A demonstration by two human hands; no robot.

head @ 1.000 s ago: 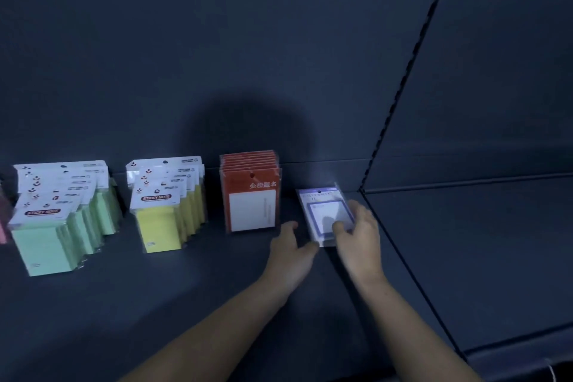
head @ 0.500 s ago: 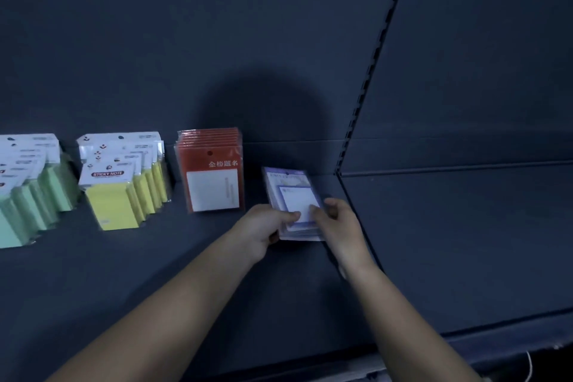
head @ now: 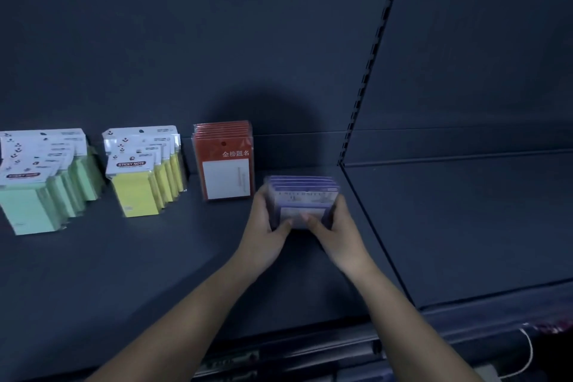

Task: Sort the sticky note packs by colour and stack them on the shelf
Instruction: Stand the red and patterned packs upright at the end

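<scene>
1. The left hand [head: 266,226] curls round the left edge of the purple packs [head: 305,195] with its thumb on the front face. The right hand [head: 333,226] mirrors it on the right edge, so both hands clasp the bundle and neither is free.
2. The purple packs are upright on edge as a short row, front face toward the camera. They appear to stand on the shelf [head: 155,257] just right of the red packs [head: 224,164], a little nearer the shelf's front, with a narrow gap between the two groups.
3. My judgement is that the step in hand is squaring up the purple group and seating it at the end of the colour row. The sorting looks close to finished.
4. The next move calls for sliding the bundle back until it is level with the red packs. The hands should then ease off evenly, because thin packs on edge could fan out or tip forward.
5. Left of the red packs stand the yellow packs [head: 139,183]. Further left are the green packs [head: 40,189], cut off by the frame edge, so more may lie beyond.
6. Right of the red packs, past the purple ones, a slotted upright [head: 369,71] marks the start of the next bay.
7. The light is dim and the print on the purple front is blurred, so the number of packs is uncertain. The thumbs hide the bundle's lower edge, and the fingers behind it are out of sight
</scene>
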